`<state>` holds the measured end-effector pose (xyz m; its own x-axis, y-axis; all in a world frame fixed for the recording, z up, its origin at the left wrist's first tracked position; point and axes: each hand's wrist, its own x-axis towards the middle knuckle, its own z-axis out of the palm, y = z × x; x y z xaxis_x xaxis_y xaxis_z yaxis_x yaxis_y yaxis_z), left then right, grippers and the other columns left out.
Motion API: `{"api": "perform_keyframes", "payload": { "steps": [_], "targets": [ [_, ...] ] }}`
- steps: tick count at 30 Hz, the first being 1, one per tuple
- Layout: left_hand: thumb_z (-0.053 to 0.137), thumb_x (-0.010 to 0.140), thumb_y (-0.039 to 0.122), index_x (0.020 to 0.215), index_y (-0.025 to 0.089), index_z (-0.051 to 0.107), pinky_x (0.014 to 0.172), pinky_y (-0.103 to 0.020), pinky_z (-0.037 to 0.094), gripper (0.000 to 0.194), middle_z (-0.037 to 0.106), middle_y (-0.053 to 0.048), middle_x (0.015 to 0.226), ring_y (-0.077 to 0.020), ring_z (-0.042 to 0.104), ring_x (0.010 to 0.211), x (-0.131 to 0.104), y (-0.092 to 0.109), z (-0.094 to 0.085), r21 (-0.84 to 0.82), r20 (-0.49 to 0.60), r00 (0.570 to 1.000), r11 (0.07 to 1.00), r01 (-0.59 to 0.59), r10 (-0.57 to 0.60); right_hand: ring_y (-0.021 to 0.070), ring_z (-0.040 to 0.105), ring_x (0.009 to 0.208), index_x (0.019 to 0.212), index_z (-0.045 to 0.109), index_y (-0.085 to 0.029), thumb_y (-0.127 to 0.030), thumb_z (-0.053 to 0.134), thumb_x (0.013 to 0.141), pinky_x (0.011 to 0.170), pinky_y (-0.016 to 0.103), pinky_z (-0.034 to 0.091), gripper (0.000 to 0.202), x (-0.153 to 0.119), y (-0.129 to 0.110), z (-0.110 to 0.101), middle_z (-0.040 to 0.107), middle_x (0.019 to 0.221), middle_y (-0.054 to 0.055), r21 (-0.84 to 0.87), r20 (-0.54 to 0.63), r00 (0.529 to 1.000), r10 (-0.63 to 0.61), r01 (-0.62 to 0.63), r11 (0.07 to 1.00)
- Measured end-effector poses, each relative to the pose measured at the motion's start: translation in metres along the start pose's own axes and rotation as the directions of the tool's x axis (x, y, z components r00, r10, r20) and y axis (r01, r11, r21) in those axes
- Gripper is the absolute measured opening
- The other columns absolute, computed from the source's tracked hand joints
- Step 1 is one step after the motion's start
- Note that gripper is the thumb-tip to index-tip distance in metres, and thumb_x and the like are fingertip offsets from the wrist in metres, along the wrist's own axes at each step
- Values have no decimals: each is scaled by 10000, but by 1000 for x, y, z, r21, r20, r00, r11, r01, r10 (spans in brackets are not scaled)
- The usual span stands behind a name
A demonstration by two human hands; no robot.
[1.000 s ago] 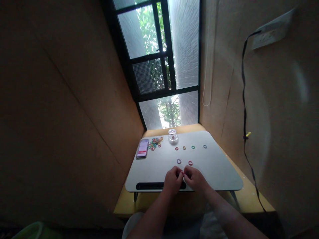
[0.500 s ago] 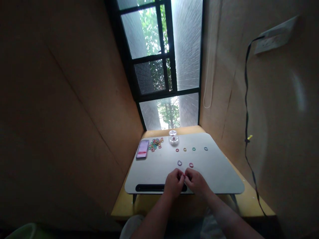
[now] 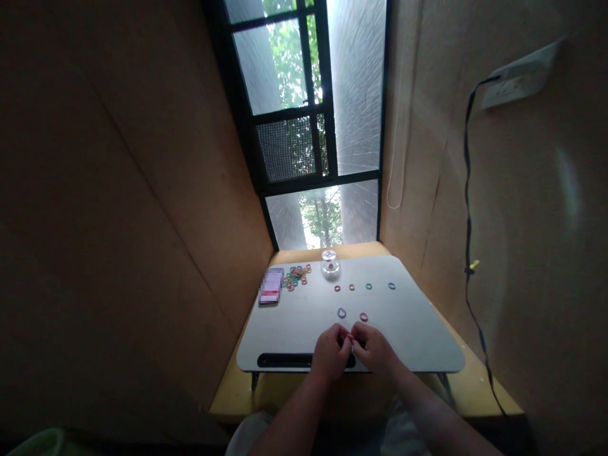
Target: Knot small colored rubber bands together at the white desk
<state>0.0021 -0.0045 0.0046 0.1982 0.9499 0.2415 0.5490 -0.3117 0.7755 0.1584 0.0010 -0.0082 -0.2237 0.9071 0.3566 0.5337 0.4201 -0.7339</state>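
My left hand (image 3: 332, 351) and my right hand (image 3: 373, 345) meet above the front of the white folding table (image 3: 408, 323). Both are closed, fingertips together around a small red band (image 3: 350, 337), mostly hidden by the fingers. Just beyond them lie a purple band (image 3: 341, 313) and a pink band (image 3: 363, 316). Farther back, a row holds a red band (image 3: 337, 288), a yellow band (image 3: 352, 287), a green band (image 3: 369, 286) and a blue band (image 3: 392, 285).
A pile of coloured bands (image 3: 297, 277) lies at the back left beside a phone (image 3: 271, 285). A clear container (image 3: 331, 266) stands at the back. A black slot (image 3: 285, 360) runs along the front edge. A black cable (image 3: 468, 221) hangs at the right wall.
The view has shifted very slightly. My hands stay together at nearly the same spot, and the bands on the table have not moved.
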Motion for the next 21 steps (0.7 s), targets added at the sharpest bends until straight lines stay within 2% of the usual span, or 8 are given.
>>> {"api": "perform_keyframes", "payload": {
  "steps": [21],
  "targets": [
    [525, 878, 283, 819, 187, 596, 639, -254, 358, 133, 641, -1, 756, -141, 563, 698, -1, -1, 0, 59, 12, 1000, 998, -13, 12, 136, 479, 588, 687, 452, -209, -210, 475, 790, 568, 243, 324, 106, -1, 3, 5, 505, 615, -29, -103, -38, 999, 3, -7, 995]
  ]
}}
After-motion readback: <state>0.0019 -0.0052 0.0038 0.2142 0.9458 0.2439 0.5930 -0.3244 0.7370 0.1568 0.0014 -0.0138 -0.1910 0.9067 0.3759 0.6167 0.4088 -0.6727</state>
